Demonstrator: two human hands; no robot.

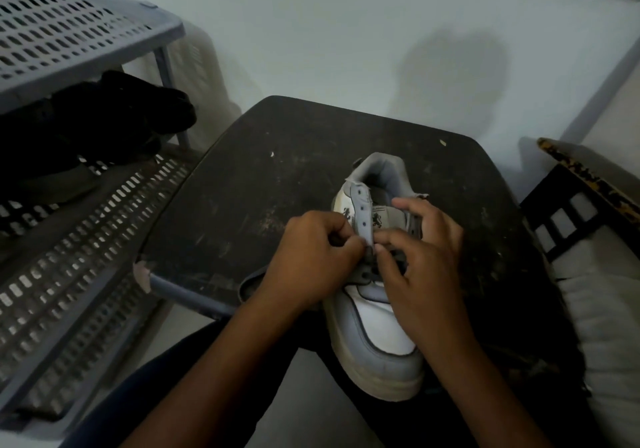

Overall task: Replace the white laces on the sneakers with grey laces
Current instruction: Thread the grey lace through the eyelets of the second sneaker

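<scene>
A white and grey sneaker [375, 323] lies on a dark stool [294, 157], toe toward me and hanging over the front edge. A dark grey lace [363, 276] crosses its lower eyelets, and a loop of it [247, 283] trails left under my wrist. My left hand [313, 257] pinches the lace at the left eyelet flap. My right hand [420, 250] rests over the tongue, its fingertips pinching the lace at the same eyelet. The upper eyelets show no lace.
A grey plastic slotted rack [69, 32] stands at the left with dark clothing [104, 122] on its middle shelf. A black frame with a patterned edge [581, 205] and a white cushion [606, 309] sit at the right. My legs are below the stool.
</scene>
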